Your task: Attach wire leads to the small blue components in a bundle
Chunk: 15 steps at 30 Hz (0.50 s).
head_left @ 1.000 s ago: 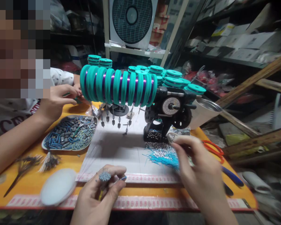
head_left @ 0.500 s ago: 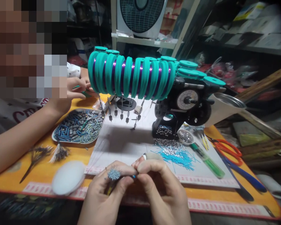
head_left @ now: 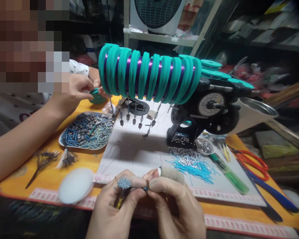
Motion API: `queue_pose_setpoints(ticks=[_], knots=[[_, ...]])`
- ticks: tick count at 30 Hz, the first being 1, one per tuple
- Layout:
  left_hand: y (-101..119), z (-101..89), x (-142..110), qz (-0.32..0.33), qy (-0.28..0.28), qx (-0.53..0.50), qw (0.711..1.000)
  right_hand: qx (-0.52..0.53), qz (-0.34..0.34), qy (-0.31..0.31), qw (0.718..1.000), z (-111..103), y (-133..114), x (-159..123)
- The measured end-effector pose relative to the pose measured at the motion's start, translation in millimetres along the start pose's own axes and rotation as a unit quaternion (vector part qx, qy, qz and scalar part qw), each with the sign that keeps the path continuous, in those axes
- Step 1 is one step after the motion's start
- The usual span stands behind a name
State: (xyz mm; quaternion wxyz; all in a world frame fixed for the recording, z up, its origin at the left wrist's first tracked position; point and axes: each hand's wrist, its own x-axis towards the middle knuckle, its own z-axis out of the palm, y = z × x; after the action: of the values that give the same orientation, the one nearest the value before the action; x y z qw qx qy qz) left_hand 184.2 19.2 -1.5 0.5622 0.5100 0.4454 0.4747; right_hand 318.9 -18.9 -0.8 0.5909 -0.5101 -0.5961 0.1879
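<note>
The small blue piece [head_left: 145,189], mostly hidden by your fingertips, sits above the near edge of the tabletop [head_left: 47,179], around its middle. Your left hand [head_left: 116,209] and right hand [head_left: 180,204] meet there, thumb and forefinger of each pinched on it. Your left hand also grips a bundle of thin rods [head_left: 124,182] with blue-grey ends. Left of it, a white disc [head_left: 76,186] lies by the near edge.
</note>
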Motion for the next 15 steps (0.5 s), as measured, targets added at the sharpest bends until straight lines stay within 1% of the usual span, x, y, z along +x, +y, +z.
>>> queue_pose_setpoints(ticks=[4, 8, 10, 13, 15], knots=[[1, 3.1, -3, -0.034, 0.009, -0.027, 0.999, 0.009, -0.008, -0.014, 1.0, 1, 0, 1], [6, 11.8, -3, -0.074, 0.063, -0.084, 0.992, 0.004, -0.038, -0.047, 0.998, -6, 4, 9], [9, 14.4, -3, -0.085, 0.07, -0.099, 0.989, 0.005, -0.047, -0.074, 0.996, -10, 5, 13], [11, 14.1, -2, -0.105, 0.068, -0.082, 0.989, 0.008, -0.049, -0.109, 0.993, -14, 6, 17], [13, 12.7, -2, -0.12, 0.068, -0.067, 0.988, 0.009, -0.042, -0.11, 0.993, -15, 6, 19]])
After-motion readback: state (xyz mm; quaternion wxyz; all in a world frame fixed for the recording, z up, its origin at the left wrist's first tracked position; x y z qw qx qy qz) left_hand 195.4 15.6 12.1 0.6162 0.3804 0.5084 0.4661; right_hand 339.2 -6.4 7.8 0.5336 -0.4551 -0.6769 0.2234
